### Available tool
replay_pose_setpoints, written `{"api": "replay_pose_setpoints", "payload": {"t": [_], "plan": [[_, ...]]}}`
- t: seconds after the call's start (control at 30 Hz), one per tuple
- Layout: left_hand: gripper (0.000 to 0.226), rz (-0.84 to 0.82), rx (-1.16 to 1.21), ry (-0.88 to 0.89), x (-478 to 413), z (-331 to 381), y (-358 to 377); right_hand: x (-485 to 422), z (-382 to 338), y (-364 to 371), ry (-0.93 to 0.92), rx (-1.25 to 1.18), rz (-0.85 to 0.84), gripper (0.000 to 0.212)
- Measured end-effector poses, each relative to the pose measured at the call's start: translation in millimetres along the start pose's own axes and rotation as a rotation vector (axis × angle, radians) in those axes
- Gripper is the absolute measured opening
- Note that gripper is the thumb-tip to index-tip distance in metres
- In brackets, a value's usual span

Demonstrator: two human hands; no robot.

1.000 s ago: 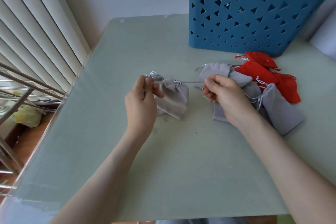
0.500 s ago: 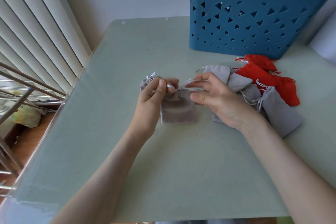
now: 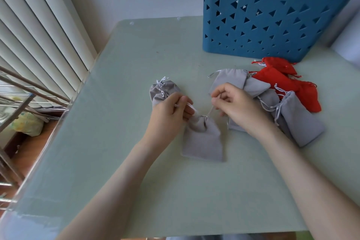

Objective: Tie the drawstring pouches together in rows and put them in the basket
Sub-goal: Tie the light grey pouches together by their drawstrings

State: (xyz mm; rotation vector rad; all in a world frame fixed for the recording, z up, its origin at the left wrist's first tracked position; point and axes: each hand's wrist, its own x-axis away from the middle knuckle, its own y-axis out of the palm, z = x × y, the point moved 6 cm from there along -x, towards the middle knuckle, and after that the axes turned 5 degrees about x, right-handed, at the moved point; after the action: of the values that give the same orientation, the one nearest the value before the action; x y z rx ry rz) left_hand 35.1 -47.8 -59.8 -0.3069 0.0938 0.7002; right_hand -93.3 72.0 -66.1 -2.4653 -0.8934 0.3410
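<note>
A grey drawstring pouch [image 3: 203, 140] lies flat on the pale green table [image 3: 120, 142], mouth gathered and pointing away from me. My left hand [image 3: 171, 111] pinches one end of its drawstring at the pouch's left. My right hand [image 3: 235, 105] pinches the other end of the silver cord, which runs down to the pouch's mouth. Another grey pouch [image 3: 161, 91] lies behind my left hand, partly hidden. A pile of several grey pouches [image 3: 300, 122] and red pouches [image 3: 272, 78] sits at the right. The blue basket [image 3: 268, 17] stands at the back right.
White vertical blinds [image 3: 39, 31] hang along the left. Past the table's left edge stand a metal rack [image 3: 17, 99] and the wooden floor below. The table's front edge runs close to me.
The pouch between my hands has come down toward me and now lies flat with its mouth away from me. Both hands have drawn apart, each on a cord end.
</note>
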Motion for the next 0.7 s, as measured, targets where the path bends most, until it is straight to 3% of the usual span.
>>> {"api": "replay_pose_setpoints", "payload": {"t": [0.1, 0.2, 0.33, 0.43, 0.53, 0.7], "plan": [[0.016, -0.003, 0.043, -0.01, 0.8, -1.7, 2.0, 4.5, -6.5, 8.7, -0.163, 0.332, 0.048, 0.03], [0.004, -0.032, 0.014, 0.043, 3.2, 3.7, 4.2, 7.8, -20.8, 10.3, -0.315, 0.378, 0.069, 0.03], [0.011, -0.026, -0.008, 0.094, 5.2, 10.0, 5.2, 9.9, -22.9, 24.3, -0.385, 0.396, -0.163, 0.02], [0.015, -0.011, -0.06, 0.126, 5.9, 12.8, 3.6, 14.4, -27.4, 27.8, -0.337, 0.297, -0.249, 0.01], [0.022, 0.008, -0.025, 0.127, 6.5, 14.1, 0.9, 14.4, -28.9, 24.7, -0.26, 0.102, -0.267, 0.022], [0.025, 0.035, 0.04, 0.08, 7.4, 14.7, -1.3, 19.1, -29.0, 29.2, -0.16, -0.234, -0.386, 0.024]]}}
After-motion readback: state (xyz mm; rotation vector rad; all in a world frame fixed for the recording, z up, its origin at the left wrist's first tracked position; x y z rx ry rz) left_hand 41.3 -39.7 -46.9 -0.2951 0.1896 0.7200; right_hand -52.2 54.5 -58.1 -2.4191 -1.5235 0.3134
